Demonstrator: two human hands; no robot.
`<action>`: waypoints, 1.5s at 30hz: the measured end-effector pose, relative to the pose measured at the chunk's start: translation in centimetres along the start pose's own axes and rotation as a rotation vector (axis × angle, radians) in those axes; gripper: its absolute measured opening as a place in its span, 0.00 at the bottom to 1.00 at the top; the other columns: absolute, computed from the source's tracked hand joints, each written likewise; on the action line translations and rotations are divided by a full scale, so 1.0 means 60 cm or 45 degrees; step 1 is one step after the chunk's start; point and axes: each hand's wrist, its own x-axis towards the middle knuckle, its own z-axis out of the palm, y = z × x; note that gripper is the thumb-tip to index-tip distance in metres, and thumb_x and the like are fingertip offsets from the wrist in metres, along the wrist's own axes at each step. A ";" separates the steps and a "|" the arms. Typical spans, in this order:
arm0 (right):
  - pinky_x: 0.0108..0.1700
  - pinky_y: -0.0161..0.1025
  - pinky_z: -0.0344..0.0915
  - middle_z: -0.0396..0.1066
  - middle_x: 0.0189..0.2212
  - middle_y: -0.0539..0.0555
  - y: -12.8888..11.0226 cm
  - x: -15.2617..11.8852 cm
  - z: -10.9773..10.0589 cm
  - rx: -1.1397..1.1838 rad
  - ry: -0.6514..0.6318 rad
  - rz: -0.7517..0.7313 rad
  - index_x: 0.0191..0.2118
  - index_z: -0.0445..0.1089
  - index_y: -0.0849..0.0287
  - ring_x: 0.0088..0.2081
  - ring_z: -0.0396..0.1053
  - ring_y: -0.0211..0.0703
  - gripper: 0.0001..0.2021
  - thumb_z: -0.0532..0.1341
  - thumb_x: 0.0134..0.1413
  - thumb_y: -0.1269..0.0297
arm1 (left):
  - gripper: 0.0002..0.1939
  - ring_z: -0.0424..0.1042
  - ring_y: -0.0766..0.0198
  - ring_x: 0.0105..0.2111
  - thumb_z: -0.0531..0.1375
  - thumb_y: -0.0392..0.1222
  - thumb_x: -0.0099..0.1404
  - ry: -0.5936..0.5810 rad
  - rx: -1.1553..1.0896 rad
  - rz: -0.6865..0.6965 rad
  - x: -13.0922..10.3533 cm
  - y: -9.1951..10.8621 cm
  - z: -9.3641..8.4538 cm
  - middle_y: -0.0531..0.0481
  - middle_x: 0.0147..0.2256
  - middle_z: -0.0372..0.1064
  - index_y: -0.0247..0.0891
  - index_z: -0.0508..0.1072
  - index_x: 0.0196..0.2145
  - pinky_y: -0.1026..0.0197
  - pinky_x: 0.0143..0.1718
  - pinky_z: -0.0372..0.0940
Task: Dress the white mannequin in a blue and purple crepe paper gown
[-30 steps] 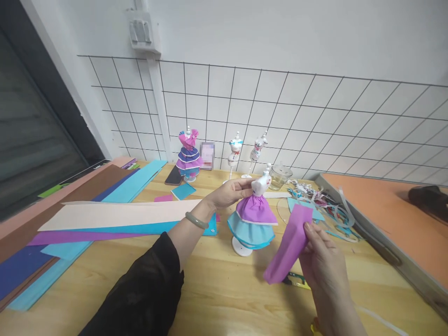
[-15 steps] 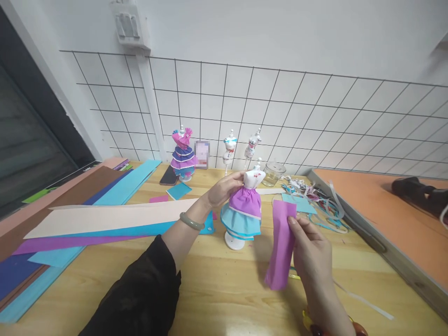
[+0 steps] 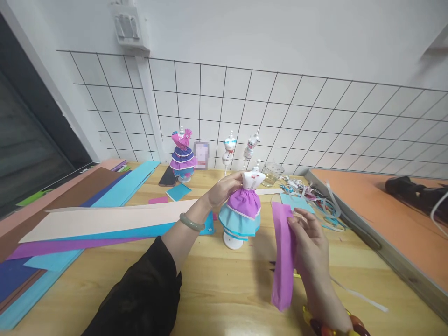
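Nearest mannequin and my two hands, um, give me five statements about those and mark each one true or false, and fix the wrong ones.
1. The right hand holds a purple strip. True.
2. The left hand grips the glass cup. False: its fingers are at the upper body of the nearest mannequin.
3. A green bangle is on the left wrist. True.
4. The purple strip touches the mannequin's skirt. False: there is a gap between them.
5. The mannequin's purple skirt layer sits below the light blue one. False: purple is above light blue.
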 end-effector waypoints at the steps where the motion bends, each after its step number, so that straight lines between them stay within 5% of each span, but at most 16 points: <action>1: 0.32 0.35 0.62 0.71 0.29 0.47 0.001 0.000 0.000 -0.065 0.018 -0.040 0.38 0.74 0.55 0.30 0.66 0.37 0.15 0.70 0.42 0.57 | 0.17 0.70 0.55 0.46 0.58 0.42 0.58 0.003 0.007 0.011 0.000 0.001 -0.001 0.44 0.44 0.73 0.36 0.74 0.45 0.54 0.50 0.60; 4: 0.46 0.44 0.63 0.75 0.35 0.53 0.006 -0.001 0.000 -0.216 0.010 -0.155 0.32 0.77 0.56 0.41 0.70 0.47 0.10 0.67 0.46 0.56 | 0.18 0.69 0.53 0.49 0.57 0.52 0.62 0.029 0.052 0.079 0.000 0.002 -0.003 0.44 0.44 0.73 0.38 0.74 0.42 0.51 0.53 0.60; 7: 0.50 0.48 0.62 0.77 0.38 0.55 0.007 -0.002 0.002 -0.273 -0.038 -0.175 0.34 0.78 0.56 0.45 0.70 0.51 0.11 0.65 0.48 0.55 | 0.23 0.69 0.54 0.49 0.59 0.59 0.61 0.090 0.165 0.116 0.001 0.006 -0.002 0.43 0.46 0.72 0.38 0.73 0.44 0.51 0.52 0.61; 14: 0.43 0.44 0.66 0.77 0.41 0.54 -0.033 -0.006 -0.008 -0.416 -0.123 -0.151 0.43 0.79 0.55 0.42 0.71 0.48 0.15 0.63 0.51 0.56 | 0.28 0.69 0.57 0.48 0.66 0.48 0.58 0.169 0.590 0.117 -0.012 0.030 0.005 0.43 0.49 0.68 0.38 0.64 0.53 0.55 0.50 0.64; 19: 0.37 0.40 0.69 0.74 0.35 0.52 -0.067 -0.013 -0.027 -0.643 -0.311 -0.518 0.51 0.76 0.52 0.34 0.71 0.42 0.17 0.57 0.57 0.65 | 0.22 0.68 0.59 0.47 0.63 0.48 0.61 0.055 0.906 0.180 -0.018 0.045 0.006 0.45 0.47 0.68 0.38 0.68 0.50 0.55 0.51 0.63; 24: 0.38 0.40 0.71 0.77 0.42 0.53 -0.083 -0.004 -0.046 -0.935 -0.433 -1.004 0.53 0.73 0.48 0.41 0.74 0.45 0.19 0.57 0.59 0.70 | 0.26 0.68 0.59 0.47 0.64 0.49 0.60 0.093 0.860 0.250 -0.014 0.031 0.012 0.45 0.49 0.68 0.40 0.66 0.54 0.55 0.51 0.63; 31: 0.32 0.38 0.70 0.79 0.38 0.58 -0.108 0.017 -0.076 -1.427 -0.428 -1.307 0.43 0.78 0.57 0.35 0.77 0.47 0.11 0.58 0.61 0.65 | 0.26 0.68 0.56 0.52 0.65 0.49 0.59 0.120 0.644 0.162 -0.007 0.013 0.018 0.43 0.50 0.68 0.41 0.64 0.53 0.57 0.48 0.65; 38: 0.25 0.38 0.60 0.79 0.31 0.55 -0.144 0.025 -0.080 -1.946 -0.638 -0.941 0.34 0.78 0.54 0.26 0.73 0.46 0.17 0.53 0.63 0.55 | 0.20 0.69 0.56 0.50 0.66 0.47 0.58 0.104 0.635 0.184 -0.004 0.021 0.020 0.44 0.46 0.71 0.37 0.69 0.46 0.53 0.54 0.62; 45: 0.21 0.36 0.51 0.69 0.15 0.51 -0.163 0.044 -0.085 -1.928 -0.954 -0.343 0.19 0.73 0.54 0.18 0.61 0.39 0.25 0.55 0.56 0.42 | 0.35 0.67 0.56 0.54 0.66 0.44 0.57 0.075 0.576 0.153 -0.001 0.009 0.025 0.42 0.55 0.65 0.43 0.59 0.60 0.50 0.58 0.60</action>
